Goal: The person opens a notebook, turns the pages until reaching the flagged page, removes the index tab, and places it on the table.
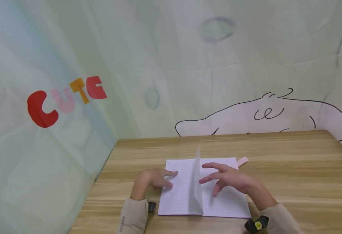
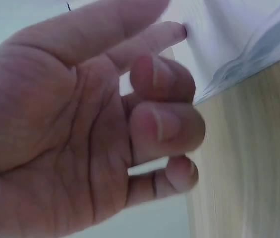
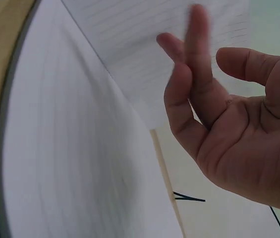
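Observation:
A lined notebook [image 1: 175,203] lies spread wide on the table, one leaf [image 1: 198,191] standing almost upright at its fold. My left hand [image 1: 154,178] rests at the left page, its index fingertip on the paper. Three fingers [image 2: 167,126] of that hand are curled in loosely, with nothing inside them. On the other side, my right hand [image 1: 232,178] hovers over the right page, fingers spread. Its fingertips are right at the raised leaf, and the right wrist view shows this lined leaf [image 3: 125,44] behind the fingers.
A pink strip [image 1: 242,162] sticks out from the notebook's upper right corner. The wood-grain table [image 1: 299,175] reaches back to a pale curtain [image 1: 159,65] with cartoon drawings and coloured letters. Dark wrist devices [image 1: 256,224] sit at both sleeves.

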Tool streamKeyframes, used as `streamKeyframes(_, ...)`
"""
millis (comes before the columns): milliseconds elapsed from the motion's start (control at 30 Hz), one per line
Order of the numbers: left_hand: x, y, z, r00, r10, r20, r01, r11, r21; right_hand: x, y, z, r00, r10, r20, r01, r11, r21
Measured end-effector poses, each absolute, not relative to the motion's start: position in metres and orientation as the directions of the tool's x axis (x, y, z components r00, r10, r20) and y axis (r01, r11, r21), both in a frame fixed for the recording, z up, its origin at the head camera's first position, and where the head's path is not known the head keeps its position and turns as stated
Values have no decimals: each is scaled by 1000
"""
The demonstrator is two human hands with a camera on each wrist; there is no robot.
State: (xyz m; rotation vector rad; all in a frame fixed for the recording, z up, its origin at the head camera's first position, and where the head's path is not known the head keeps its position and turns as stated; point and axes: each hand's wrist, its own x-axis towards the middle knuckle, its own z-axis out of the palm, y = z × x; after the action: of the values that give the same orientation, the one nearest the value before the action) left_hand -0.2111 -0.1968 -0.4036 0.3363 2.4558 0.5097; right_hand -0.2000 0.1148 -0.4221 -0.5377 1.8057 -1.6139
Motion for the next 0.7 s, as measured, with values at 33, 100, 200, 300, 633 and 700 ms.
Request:
streamKeyframes(33, -212, -197, -403, -785, 374, -493, 139, 883, 449, -199, 113, -424, -704, -682, -198, 118, 163, -980)
streamKeyframes(100, -214, -198, -401, -787, 426, -446, 191, 856, 481, -199, 109, -426, -701, -684, -202, 108, 178, -978)
streamKeyframes(200, -217, -201, -396, -796, 518, -314, 315, 797, 516, -199, 103, -431, -700, -681, -214, 91, 212, -973)
streamKeyframes(300, -220, -204, -393, -805, 570, -164, 418, 741, 526, -197, 97, -437, -695, -683, -225, 81, 236, -968)
streamKeyframes(633, -221, -202, -387, -860, 509, -32, 384, 687, 617, -188, 84, -450, -686, -679, -261, 4, 355, -935)
streamKeyframes(700, -221, -202, -386, -864, 503, -26, 386, 695, 606, -186, 83, -451, -672, -690, -268, 1, 361, -932)
